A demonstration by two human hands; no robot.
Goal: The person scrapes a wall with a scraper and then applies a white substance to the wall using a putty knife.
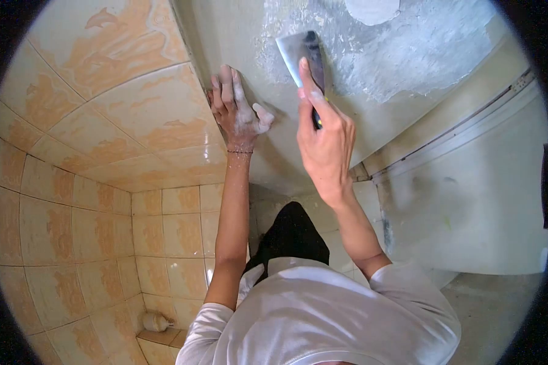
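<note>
My right hand [327,131] grips a putty knife with a wide metal blade [295,50] and a dark handle with yellow on it. The index finger lies stretched along the blade, which is against or very close to the pale painted surface. Around the blade, that surface shows a rough whitish-grey patch [402,58] with ragged edges. My left hand [238,109] rests with spread fingers on the surface near its edge with the tiled wall. White dust or paste coats its thumb and fingers. A thin dark bracelet [240,151] circles the left wrist.
Orange-and-cream tiles [103,91] cover the wall on the left. A small pale container [156,322] sits on a tiled corner ledge at lower left. To the right are a long frame edge [456,129] and a light door-like panel [469,201].
</note>
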